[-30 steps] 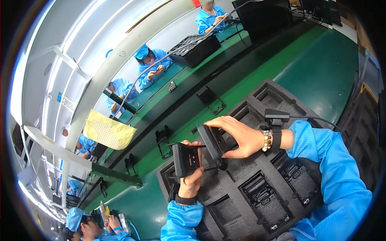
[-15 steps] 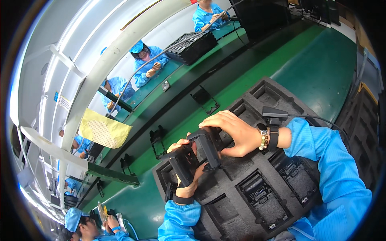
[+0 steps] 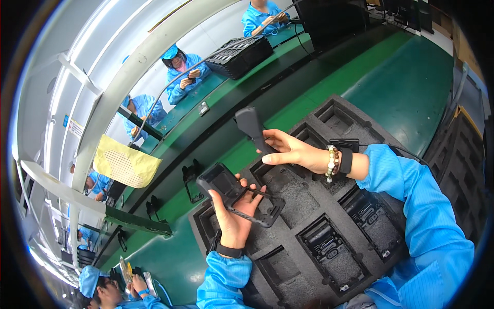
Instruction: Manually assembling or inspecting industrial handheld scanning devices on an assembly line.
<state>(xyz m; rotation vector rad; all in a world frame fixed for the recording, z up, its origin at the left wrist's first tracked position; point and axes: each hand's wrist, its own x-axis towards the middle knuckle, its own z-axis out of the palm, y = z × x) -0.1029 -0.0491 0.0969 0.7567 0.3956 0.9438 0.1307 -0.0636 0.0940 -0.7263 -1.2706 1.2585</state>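
Note:
My left hand (image 3: 234, 219), palm up, has its fingers round a black plastic housing (image 3: 222, 181) with an open rectangular frame at its lower end. My right hand (image 3: 296, 154) pinches a second black housing (image 3: 250, 126), held upright and seen from its side, a little farther away. The two housings are apart, both above the grey foam tray (image 3: 290, 238). In the tray's near pockets lie black device parts with moulded slots, one in the middle pocket (image 3: 329, 246) and another to its right (image 3: 371, 216).
Black frames (image 3: 191, 180) lie along the green conveyor strip beyond the tray. A yellow sheet (image 3: 128, 160) hangs from a white post at left. Stacked black trays (image 3: 239, 57) stand on the far bench, where co-workers in blue sit. More foam trays (image 3: 453, 159) are at right.
The two housings, close together before, have moved apart. My right hand has tilted its housing up and away; my left has turned palm up, bringing its housing's open frame into view.

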